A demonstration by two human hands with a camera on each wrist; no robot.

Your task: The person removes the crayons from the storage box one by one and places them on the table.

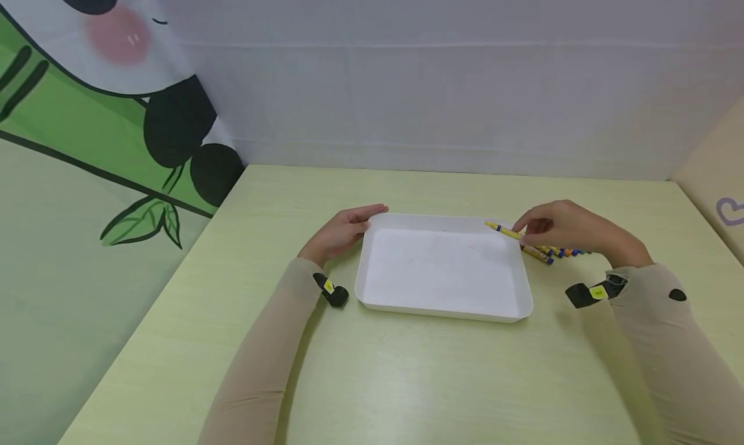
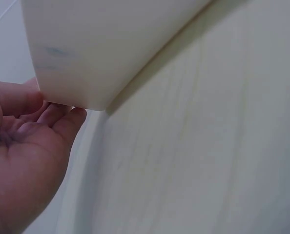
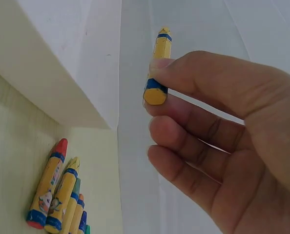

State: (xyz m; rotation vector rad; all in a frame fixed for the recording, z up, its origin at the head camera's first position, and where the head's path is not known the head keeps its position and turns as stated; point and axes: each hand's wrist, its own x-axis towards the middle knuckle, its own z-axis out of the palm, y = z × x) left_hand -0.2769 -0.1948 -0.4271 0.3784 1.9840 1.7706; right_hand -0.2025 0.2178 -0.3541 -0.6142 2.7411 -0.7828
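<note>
My right hand (image 1: 560,225) pinches a yellow crayon (image 3: 162,51) between thumb and fingers. The crayon's tip points over the right rim of the white tray (image 1: 442,314), and blue bands ring both its ends. At the tray's far left corner my left hand (image 1: 340,233) grips the side, thumb and fingers about the corner (image 2: 72,100). Just right of the tray, under my right hand, several crayons (image 3: 57,195) lie side by side on the table; the hand partly hides them in the head view. One has a red tip (image 3: 61,146).
The pale wooden table (image 1: 407,380) runs back to a white cloth backdrop (image 1: 407,109). A green and white cartoon panel (image 1: 116,141) borders the left side, and a cream wall (image 1: 715,174) stands at the right.
</note>
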